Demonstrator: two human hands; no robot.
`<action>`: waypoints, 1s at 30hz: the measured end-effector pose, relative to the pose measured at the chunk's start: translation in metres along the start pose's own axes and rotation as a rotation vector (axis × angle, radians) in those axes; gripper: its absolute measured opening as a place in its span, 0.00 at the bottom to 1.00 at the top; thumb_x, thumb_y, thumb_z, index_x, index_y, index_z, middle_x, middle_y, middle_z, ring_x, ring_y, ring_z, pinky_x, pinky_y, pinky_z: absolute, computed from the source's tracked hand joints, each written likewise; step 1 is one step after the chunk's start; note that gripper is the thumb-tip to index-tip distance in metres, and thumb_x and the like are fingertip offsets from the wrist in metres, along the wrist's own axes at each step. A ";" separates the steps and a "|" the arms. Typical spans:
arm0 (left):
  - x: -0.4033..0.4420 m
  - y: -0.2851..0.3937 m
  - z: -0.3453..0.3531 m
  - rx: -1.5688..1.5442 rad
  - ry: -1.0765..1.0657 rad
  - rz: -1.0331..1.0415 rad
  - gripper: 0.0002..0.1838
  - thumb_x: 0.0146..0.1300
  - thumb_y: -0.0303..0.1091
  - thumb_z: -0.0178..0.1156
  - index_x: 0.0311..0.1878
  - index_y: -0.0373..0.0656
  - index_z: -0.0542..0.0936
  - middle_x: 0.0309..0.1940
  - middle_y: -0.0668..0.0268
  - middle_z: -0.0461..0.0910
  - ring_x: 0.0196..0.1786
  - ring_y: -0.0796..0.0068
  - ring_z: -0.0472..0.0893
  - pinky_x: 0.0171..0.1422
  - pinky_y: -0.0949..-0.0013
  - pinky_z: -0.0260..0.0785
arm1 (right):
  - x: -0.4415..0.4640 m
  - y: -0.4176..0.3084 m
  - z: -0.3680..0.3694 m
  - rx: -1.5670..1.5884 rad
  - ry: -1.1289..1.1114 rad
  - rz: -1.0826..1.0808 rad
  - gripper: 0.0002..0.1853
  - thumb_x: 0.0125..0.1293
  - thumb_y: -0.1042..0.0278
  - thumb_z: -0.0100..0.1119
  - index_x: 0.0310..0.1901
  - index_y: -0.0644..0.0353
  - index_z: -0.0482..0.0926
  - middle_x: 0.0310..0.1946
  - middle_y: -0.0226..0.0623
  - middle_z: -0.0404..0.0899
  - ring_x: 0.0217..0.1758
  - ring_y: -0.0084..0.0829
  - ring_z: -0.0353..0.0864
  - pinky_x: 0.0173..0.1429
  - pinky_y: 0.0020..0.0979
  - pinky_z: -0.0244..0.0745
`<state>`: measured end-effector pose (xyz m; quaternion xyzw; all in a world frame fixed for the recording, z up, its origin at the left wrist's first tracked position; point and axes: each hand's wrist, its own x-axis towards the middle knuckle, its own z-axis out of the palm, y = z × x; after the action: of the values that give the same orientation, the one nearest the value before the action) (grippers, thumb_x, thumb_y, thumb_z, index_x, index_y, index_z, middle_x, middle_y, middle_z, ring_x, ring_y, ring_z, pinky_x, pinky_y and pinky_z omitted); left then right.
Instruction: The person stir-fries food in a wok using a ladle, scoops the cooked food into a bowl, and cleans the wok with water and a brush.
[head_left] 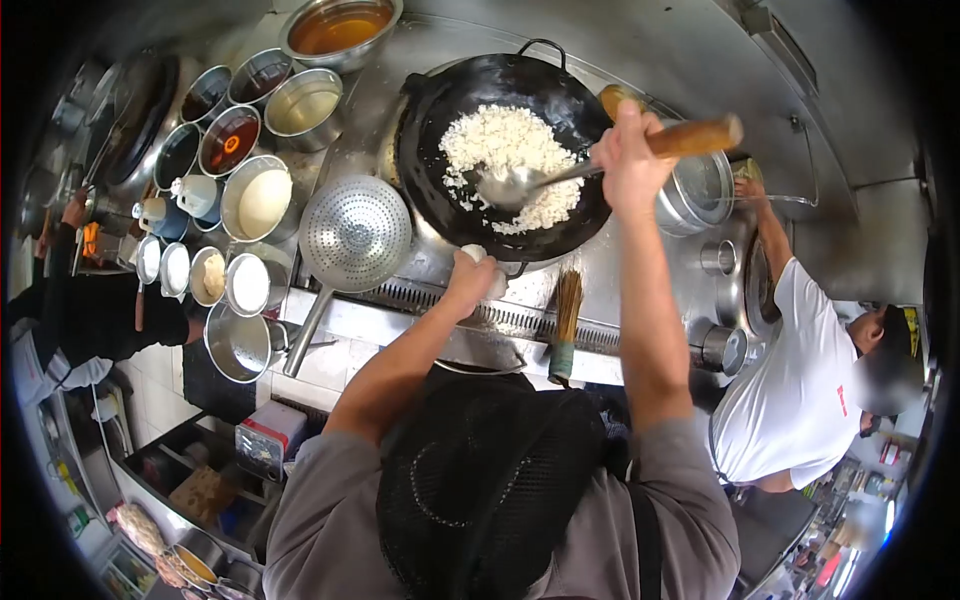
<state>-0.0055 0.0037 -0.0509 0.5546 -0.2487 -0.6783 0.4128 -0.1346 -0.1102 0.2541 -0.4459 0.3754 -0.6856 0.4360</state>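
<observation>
My right hand [633, 165] is closed around the handle of a metal ladle [512, 187]; the handle's wooden end sticks out past my fist. The ladle's bowl rests among white rice [500, 135] in a large black wok [425, 125]. At the wok's near rim, my left hand [470, 283] grips a whitish cloth [495, 285] beside the small loop handle. How far the cloth wraps that handle is hidden by my fingers.
A perforated strainer [355, 235] lies left of the wok, near several containers of sauces and seasonings, including a white-filled pot [263, 200]. A bamboo brush [566, 320] stands at the front edge. A co-worker in a white shirt [785, 370] works at right; another person [100, 310] is at left.
</observation>
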 end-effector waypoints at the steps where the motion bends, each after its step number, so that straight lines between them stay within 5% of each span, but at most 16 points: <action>1: -0.011 0.008 0.002 -0.019 0.035 0.037 0.14 0.64 0.25 0.54 0.51 0.31 0.66 0.41 0.55 0.77 0.36 0.67 0.81 0.33 0.65 0.77 | -0.006 -0.028 0.008 -0.099 0.050 0.050 0.22 0.71 0.67 0.61 0.21 0.51 0.62 0.12 0.20 0.58 0.11 0.16 0.54 0.17 0.25 0.51; 4: -0.002 -0.003 -0.004 -0.100 0.013 0.044 0.12 0.63 0.25 0.54 0.49 0.31 0.69 0.41 0.56 0.78 0.34 0.68 0.80 0.33 0.66 0.76 | -0.041 -0.045 -0.011 -0.261 0.111 -0.105 0.21 0.73 0.65 0.60 0.21 0.51 0.63 0.11 0.21 0.59 0.11 0.15 0.56 0.15 0.25 0.52; 6: -0.015 0.025 0.000 -0.074 -0.011 -0.017 0.13 0.63 0.24 0.55 0.50 0.33 0.69 0.39 0.60 0.78 0.36 0.69 0.80 0.35 0.64 0.76 | -0.045 0.020 -0.018 -0.091 0.151 -0.142 0.21 0.73 0.65 0.59 0.23 0.52 0.61 0.11 0.23 0.58 0.10 0.17 0.56 0.15 0.27 0.54; 9: -0.026 0.043 0.001 -0.092 -0.023 -0.052 0.13 0.62 0.24 0.54 0.50 0.36 0.71 0.38 0.63 0.77 0.37 0.71 0.79 0.37 0.65 0.75 | -0.001 0.018 -0.022 0.087 0.089 -0.069 0.19 0.71 0.66 0.62 0.25 0.54 0.63 0.12 0.25 0.61 0.11 0.20 0.58 0.16 0.27 0.55; 12: -0.011 0.022 -0.002 -0.097 0.043 0.027 0.12 0.61 0.24 0.54 0.49 0.38 0.72 0.37 0.65 0.77 0.35 0.73 0.79 0.35 0.66 0.74 | 0.007 -0.051 -0.025 -0.271 0.386 -0.121 0.17 0.71 0.65 0.62 0.26 0.53 0.66 0.12 0.23 0.61 0.11 0.19 0.58 0.15 0.28 0.54; 14: -0.013 0.018 -0.005 -0.099 -0.059 0.056 0.12 0.61 0.24 0.55 0.48 0.38 0.72 0.36 0.65 0.77 0.35 0.73 0.79 0.34 0.66 0.73 | 0.015 -0.041 -0.082 -0.196 0.448 -0.259 0.14 0.70 0.64 0.63 0.28 0.52 0.69 0.13 0.23 0.63 0.11 0.19 0.60 0.16 0.28 0.56; 15: -0.015 0.022 -0.007 -0.133 -0.101 0.020 0.12 0.60 0.24 0.56 0.47 0.38 0.73 0.35 0.65 0.77 0.34 0.74 0.78 0.33 0.67 0.73 | 0.018 -0.005 -0.091 0.081 0.415 -0.173 0.14 0.70 0.64 0.63 0.30 0.52 0.68 0.13 0.23 0.64 0.12 0.19 0.61 0.17 0.27 0.57; 18: -0.030 0.047 -0.004 -0.130 -0.076 -0.043 0.12 0.60 0.24 0.56 0.48 0.38 0.74 0.36 0.65 0.78 0.34 0.74 0.78 0.33 0.67 0.73 | 0.014 0.038 -0.038 0.093 0.234 -0.211 0.14 0.71 0.65 0.62 0.29 0.53 0.68 0.13 0.25 0.64 0.12 0.20 0.62 0.16 0.29 0.58; 21: -0.022 0.033 -0.005 -0.129 0.007 -0.012 0.13 0.59 0.24 0.56 0.48 0.38 0.73 0.36 0.64 0.78 0.33 0.73 0.79 0.34 0.67 0.74 | 0.029 0.002 -0.029 0.028 0.146 -0.145 0.17 0.71 0.65 0.62 0.26 0.53 0.67 0.12 0.25 0.64 0.11 0.21 0.61 0.15 0.29 0.58; 25: -0.009 0.016 -0.012 -0.133 -0.056 0.045 0.15 0.61 0.25 0.56 0.51 0.38 0.70 0.38 0.64 0.77 0.36 0.71 0.79 0.35 0.67 0.74 | 0.050 -0.036 -0.056 -0.175 0.515 -0.301 0.24 0.72 0.57 0.61 0.20 0.53 0.64 0.12 0.26 0.65 0.11 0.20 0.61 0.15 0.28 0.57; 30: -0.022 0.034 -0.005 -0.098 -0.044 0.011 0.15 0.62 0.26 0.56 0.52 0.38 0.68 0.39 0.63 0.76 0.36 0.72 0.78 0.36 0.65 0.74 | 0.036 0.030 -0.004 -0.015 0.172 -0.091 0.21 0.70 0.65 0.64 0.20 0.54 0.65 0.12 0.27 0.66 0.11 0.21 0.64 0.16 0.29 0.63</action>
<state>0.0100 0.0043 -0.0129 0.5174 -0.2273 -0.6994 0.4376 -0.1387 -0.1537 0.2355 -0.4050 0.3960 -0.7377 0.3673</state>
